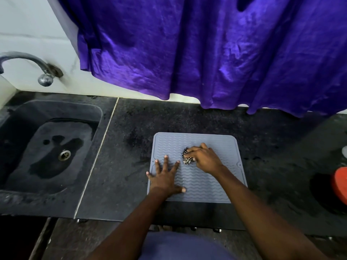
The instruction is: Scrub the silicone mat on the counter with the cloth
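Observation:
A grey silicone mat (223,145) with wavy ridges lies flat on the dark stone counter (131,139), near its front edge. My left hand (166,178) presses flat on the mat's left half, fingers spread. My right hand (205,158) is closed on a bunched black-and-white checked cloth (186,156), which rests on the middle of the mat. Most of the cloth is hidden under my fingers.
A dark sink (50,145) with a metal drain lies to the left, and a tap (28,62) juts from the white wall above it. A purple curtain (206,49) hangs over the counter's back. A red object (339,184) sits at the right edge.

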